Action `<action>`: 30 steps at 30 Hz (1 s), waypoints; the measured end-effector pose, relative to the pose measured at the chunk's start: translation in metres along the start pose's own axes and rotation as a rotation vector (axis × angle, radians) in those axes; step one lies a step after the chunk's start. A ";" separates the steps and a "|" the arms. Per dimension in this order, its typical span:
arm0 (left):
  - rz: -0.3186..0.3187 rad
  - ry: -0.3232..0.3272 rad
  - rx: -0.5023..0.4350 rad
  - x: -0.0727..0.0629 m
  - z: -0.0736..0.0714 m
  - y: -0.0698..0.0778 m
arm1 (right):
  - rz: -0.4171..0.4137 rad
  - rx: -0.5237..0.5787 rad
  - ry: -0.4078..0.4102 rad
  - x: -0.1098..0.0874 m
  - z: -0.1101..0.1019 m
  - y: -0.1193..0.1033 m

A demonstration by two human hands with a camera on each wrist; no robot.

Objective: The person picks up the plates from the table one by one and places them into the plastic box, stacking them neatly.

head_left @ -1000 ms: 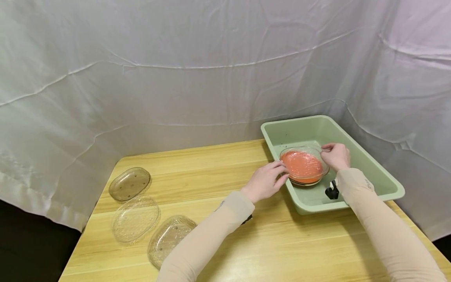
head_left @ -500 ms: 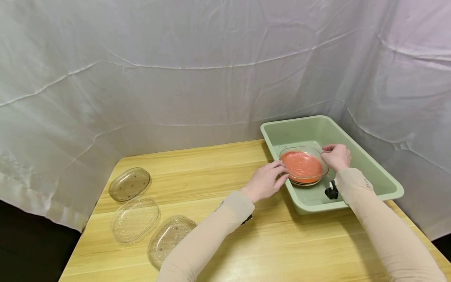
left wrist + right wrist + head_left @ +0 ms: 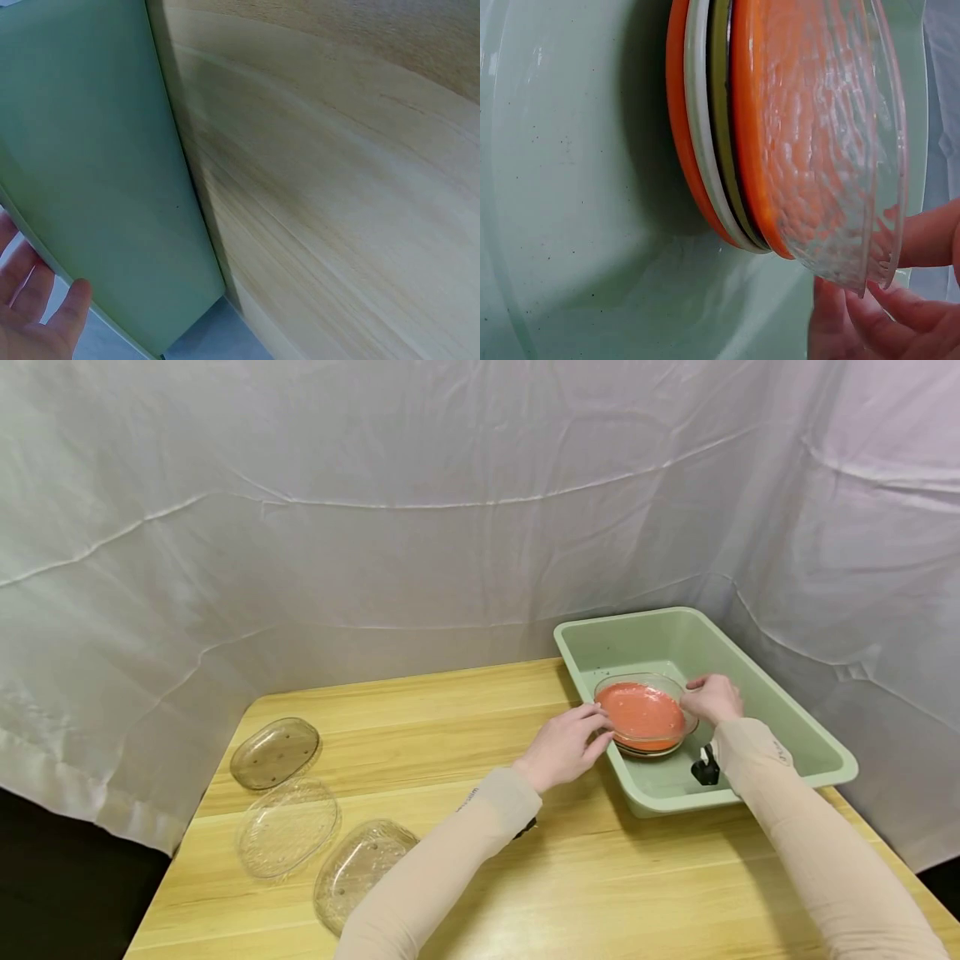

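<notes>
A stack of plates (image 3: 697, 142), with orange, white and olive rims, lies in a green basin (image 3: 780, 727). On the stack sits clear textured dishware (image 3: 660, 681); the right wrist view shows two clear rims close together, which look like nested clear dishes. My right hand (image 3: 716, 697) pinches the rim at its right side, thumb (image 3: 930, 236) above and fingers (image 3: 877, 322) below. My left hand (image 3: 566, 743) reaches to the basin's left rim beside the dishes, its fingers extended over the edge. Whether those fingertips touch the clear dish cannot be made out.
On the left of the wooden table (image 3: 465, 710) lie a smoky oval dish (image 3: 276, 752), a clear dish (image 3: 288, 827) and a smoky rounded dish (image 3: 356, 872), partly behind my left sleeve. A grey-white curtain (image 3: 420, 568) hangs behind the table.
My right hand has lowered slightly at the clear rim, and the clear dishware shifts a little with it. The left hand has stayed nearly still.
</notes>
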State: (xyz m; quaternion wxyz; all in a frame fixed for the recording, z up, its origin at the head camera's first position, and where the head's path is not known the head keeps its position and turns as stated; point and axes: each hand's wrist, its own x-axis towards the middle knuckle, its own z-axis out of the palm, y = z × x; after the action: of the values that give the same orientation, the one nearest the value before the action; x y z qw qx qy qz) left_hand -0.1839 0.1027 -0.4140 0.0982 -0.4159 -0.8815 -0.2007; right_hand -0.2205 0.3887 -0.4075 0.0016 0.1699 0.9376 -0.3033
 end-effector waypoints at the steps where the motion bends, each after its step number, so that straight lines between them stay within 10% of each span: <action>1: -0.002 -0.001 0.001 0.000 0.000 0.000 | 0.000 -0.009 -0.016 0.000 0.000 0.001; 30: -0.012 0.012 -0.012 -0.003 -0.001 -0.004 | 0.006 -0.004 0.003 0.001 0.004 -0.005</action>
State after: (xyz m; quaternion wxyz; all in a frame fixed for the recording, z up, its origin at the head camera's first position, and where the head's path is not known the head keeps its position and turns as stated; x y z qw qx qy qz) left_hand -0.1853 0.0978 -0.4148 0.0998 -0.4100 -0.8822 -0.2091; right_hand -0.2234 0.3832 -0.4076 0.0014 0.1731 0.9377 -0.3013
